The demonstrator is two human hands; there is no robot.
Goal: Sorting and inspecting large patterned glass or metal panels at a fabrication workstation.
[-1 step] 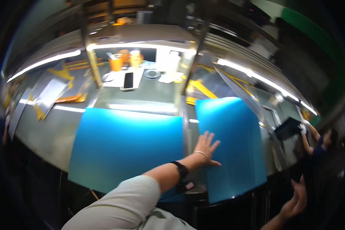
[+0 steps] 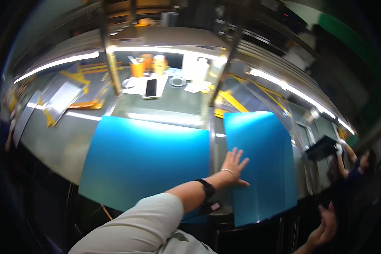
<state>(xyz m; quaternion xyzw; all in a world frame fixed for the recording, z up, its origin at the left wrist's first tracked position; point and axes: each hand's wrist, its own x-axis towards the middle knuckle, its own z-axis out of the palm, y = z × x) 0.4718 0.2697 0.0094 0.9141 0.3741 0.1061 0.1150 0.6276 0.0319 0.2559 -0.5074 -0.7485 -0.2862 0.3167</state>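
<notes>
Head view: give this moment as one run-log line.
left hand: spread over left edge of right blue sheet | right hand: open, apart from sheets | left blue sheet: on table

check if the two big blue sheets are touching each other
Apart. The head view shows it: a strip of grey bench lies open between the facing edges of the left blue sheet and right blue sheet.

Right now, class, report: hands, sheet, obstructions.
Left hand spread over left edge of rightmost glossy blue flat sheet. Right hand open, apart. No object seen atop.
</notes>
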